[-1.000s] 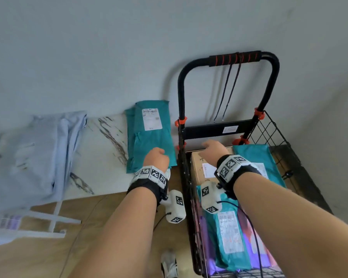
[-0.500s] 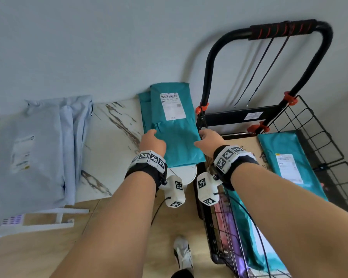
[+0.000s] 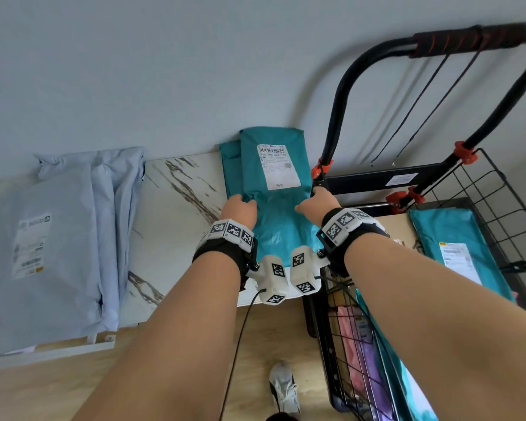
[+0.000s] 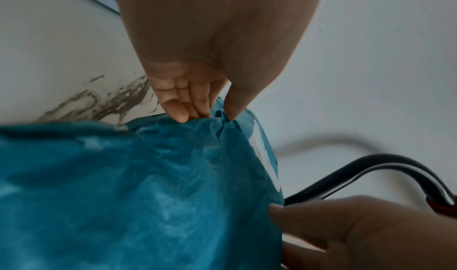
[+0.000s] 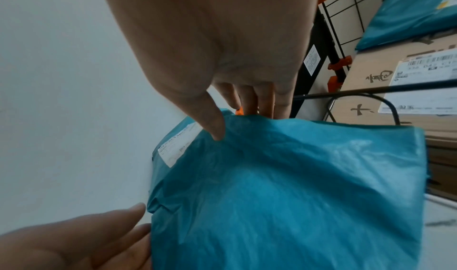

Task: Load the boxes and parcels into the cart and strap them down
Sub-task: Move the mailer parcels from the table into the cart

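Observation:
A teal plastic parcel with a white label lies on the marble table, next to the cart. My left hand pinches its left edge between thumb and fingers. My right hand grips its right edge, thumb on top and fingers tucked behind. The black wire cart stands to the right and holds a cardboard box, another teal parcel and more parcels lower down. Black elastic cords hang from its handle.
A second teal parcel lies under the one I hold. Pale blue parcels cover the table's left part. The wall stands right behind the table and cart. My shoe is on the wooden floor beside the cart.
My right hand left the box in the cart and came over to the teal parcel's right edge. The left hand shifted onto its left edge. My view swung left and closer.

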The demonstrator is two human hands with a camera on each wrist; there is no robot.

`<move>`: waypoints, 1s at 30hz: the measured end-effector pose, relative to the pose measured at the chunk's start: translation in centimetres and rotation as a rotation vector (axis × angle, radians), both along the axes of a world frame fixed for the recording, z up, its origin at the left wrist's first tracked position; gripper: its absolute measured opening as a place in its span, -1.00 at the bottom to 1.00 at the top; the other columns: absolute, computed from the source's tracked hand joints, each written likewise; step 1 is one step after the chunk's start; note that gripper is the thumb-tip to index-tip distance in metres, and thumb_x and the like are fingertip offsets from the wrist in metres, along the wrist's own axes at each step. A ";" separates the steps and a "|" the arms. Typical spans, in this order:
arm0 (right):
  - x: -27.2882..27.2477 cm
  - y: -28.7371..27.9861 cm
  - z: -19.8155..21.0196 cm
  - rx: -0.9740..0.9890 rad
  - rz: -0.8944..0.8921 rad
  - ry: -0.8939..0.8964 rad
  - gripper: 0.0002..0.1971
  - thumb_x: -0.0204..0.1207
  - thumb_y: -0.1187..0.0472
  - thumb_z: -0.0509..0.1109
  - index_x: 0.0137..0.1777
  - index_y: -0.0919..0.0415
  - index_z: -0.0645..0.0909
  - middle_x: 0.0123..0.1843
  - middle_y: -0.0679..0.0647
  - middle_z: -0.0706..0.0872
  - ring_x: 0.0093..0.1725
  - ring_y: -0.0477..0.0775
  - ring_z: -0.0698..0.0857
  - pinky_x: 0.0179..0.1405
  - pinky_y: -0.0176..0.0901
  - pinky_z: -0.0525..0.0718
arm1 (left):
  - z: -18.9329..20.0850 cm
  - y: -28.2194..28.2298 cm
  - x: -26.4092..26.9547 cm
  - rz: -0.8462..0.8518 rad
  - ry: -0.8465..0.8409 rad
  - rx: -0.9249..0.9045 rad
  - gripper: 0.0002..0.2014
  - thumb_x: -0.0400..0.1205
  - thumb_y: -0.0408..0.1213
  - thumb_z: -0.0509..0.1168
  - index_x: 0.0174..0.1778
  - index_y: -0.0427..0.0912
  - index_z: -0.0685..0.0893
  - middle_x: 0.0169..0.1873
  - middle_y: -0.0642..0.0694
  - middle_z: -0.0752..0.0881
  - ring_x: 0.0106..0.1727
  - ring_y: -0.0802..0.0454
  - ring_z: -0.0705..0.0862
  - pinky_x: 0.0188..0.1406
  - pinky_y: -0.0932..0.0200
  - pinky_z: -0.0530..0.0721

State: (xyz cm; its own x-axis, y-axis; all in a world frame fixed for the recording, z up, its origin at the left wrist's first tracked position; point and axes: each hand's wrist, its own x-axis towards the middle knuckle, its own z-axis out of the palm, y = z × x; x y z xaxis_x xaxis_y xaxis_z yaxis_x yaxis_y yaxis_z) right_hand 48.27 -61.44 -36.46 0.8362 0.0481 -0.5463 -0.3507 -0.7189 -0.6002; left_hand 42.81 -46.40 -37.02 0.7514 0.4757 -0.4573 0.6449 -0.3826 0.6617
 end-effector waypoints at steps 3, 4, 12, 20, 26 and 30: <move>0.0 -0.3 0.0 -0.023 -0.007 0.027 -0.71 0.55 0.25 0.37 0.24 0.35 0.59 0.13 0.23 0.71 0.05 0.20 0.70 -0.04 -0.09 0.65 | 0.4 0.1 0.1 0.055 0.000 -0.094 -0.63 0.69 -0.06 0.15 -0.32 -0.26 0.51 -0.39 -0.12 0.49 -0.19 -0.21 0.61 -0.07 0.00 0.65; 0.0 -0.4 0.2 -0.022 0.002 0.031 -0.70 0.56 0.23 0.38 0.24 0.36 0.59 0.13 0.23 0.71 0.06 0.20 0.70 -0.04 -0.10 0.64 | 0.7 0.2 0.0 0.060 -0.002 -0.085 -0.57 0.71 -0.01 0.13 -0.39 -0.24 0.47 -0.42 -0.12 0.47 -0.28 -0.19 0.57 -0.19 0.07 0.57; -1.0 -2.4 2.0 0.028 0.087 -0.038 -0.79 0.53 0.43 0.34 0.11 0.22 0.60 0.07 0.21 0.70 -0.01 0.16 0.66 0.00 -0.11 0.65 | 2.7 -0.8 -1.1 0.090 -0.064 -0.031 -0.46 0.70 0.02 0.15 -0.55 -0.18 0.25 -0.54 -0.11 0.35 -0.49 -0.04 0.32 -0.47 0.11 0.25; -3.2 -7.6 4.3 0.111 0.112 -0.120 -0.56 0.53 0.50 0.26 0.33 0.12 0.62 0.08 0.07 0.69 -0.05 0.06 0.64 -0.05 -0.18 0.64 | 4.9 -4.5 -2.3 0.205 -0.089 -0.206 -0.59 0.60 0.07 0.29 -0.42 -0.19 0.55 -0.39 -0.11 0.65 -0.34 -0.09 0.64 -0.27 0.13 0.61; -3.9 -13.6 5.0 0.085 0.053 -0.160 -0.49 0.54 0.48 0.21 0.44 0.09 0.54 0.21 0.08 0.67 -0.03 0.08 0.65 -0.11 -0.20 0.61 | 5.0 -9.9 -2.0 0.239 -0.109 -0.338 -0.89 0.50 -0.33 0.46 -0.27 -0.27 0.70 -0.09 -0.28 0.76 -0.05 -0.23 0.76 0.01 -0.11 0.77; -4.2 -18.1 4.3 0.021 0.032 -0.121 -0.68 0.50 0.46 0.18 0.12 0.13 0.61 -0.08 0.09 0.68 -0.06 0.16 0.66 -0.22 -0.20 0.58 | 4.5 -14.5 -1.8 0.161 -0.074 -0.283 -0.76 0.50 -0.41 0.45 -0.41 -0.22 0.53 -0.31 -0.23 0.63 -0.40 -0.09 0.63 0.01 -0.17 0.74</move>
State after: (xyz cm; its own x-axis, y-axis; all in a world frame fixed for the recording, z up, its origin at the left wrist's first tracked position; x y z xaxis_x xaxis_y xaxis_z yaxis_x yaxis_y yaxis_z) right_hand 44.09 -79.54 -32.12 0.8940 0.0862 -0.4396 -0.2518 -0.7151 -0.6521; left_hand 41.00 -60.93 -32.49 0.7132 0.4527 -0.5352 0.6281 -0.0737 0.7746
